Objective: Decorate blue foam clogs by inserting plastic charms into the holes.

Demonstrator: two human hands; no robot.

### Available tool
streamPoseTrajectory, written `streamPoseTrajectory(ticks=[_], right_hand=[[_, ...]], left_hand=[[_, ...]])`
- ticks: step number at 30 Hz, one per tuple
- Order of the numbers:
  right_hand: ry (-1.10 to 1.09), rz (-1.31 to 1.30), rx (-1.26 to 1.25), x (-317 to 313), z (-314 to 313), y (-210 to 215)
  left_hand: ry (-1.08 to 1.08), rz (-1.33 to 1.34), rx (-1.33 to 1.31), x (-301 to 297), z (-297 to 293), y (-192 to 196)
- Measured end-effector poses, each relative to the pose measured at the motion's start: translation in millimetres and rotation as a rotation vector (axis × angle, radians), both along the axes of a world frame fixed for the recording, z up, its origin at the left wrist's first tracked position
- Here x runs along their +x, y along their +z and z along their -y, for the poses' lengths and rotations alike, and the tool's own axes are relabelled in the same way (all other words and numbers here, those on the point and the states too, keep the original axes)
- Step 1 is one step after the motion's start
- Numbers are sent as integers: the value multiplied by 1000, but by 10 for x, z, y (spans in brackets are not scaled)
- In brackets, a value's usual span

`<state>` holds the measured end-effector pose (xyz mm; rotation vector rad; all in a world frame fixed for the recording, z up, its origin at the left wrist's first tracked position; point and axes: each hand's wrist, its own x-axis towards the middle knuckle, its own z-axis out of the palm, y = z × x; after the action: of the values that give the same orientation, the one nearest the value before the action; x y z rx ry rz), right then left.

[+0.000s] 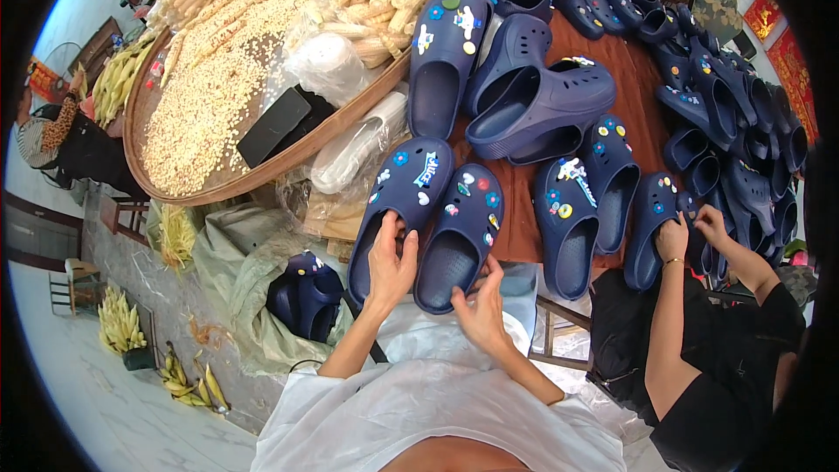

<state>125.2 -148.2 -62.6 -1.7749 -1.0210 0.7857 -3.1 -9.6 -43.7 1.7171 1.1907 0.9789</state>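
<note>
Two navy clogs with colourful charms lie side by side before me, toes pointing away. My left hand (pixel 393 262) grips the left clog (pixel 406 179), its fingers at the foot opening and its thumb toward the inner side. At the heel of the right clog (pixel 468 201), my right hand (pixel 483 308) holds on, thumb near the heel rim and fingers along the outer side. Just right of them rests another charmed pair, a clog (pixel 568 218) and its mate (pixel 612 166). Beyond my hands stand a charmed clog (pixel 450 48) and a plain-topped clog (pixel 564 100).
A co-worker's hands (pixel 677 236) work on a navy clog (pixel 648 218) at right, beside a heap of clogs (pixel 743 140). A round woven tray (pixel 140 153) holds corn kernels, cobs and a black phone (pixel 273 127). A sack (pixel 245 271) with clogs stands lower left.
</note>
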Motion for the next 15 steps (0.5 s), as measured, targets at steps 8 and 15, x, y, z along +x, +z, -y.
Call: streamPoseTrajectory(ticks=[8, 15], right_hand=[[77, 98, -35, -97, 36, 25], [118, 245, 14, -134, 53, -70]], left_hand=[[-129, -102, 51, -49, 106, 90], [-138, -339, 227, -31, -3, -116]])
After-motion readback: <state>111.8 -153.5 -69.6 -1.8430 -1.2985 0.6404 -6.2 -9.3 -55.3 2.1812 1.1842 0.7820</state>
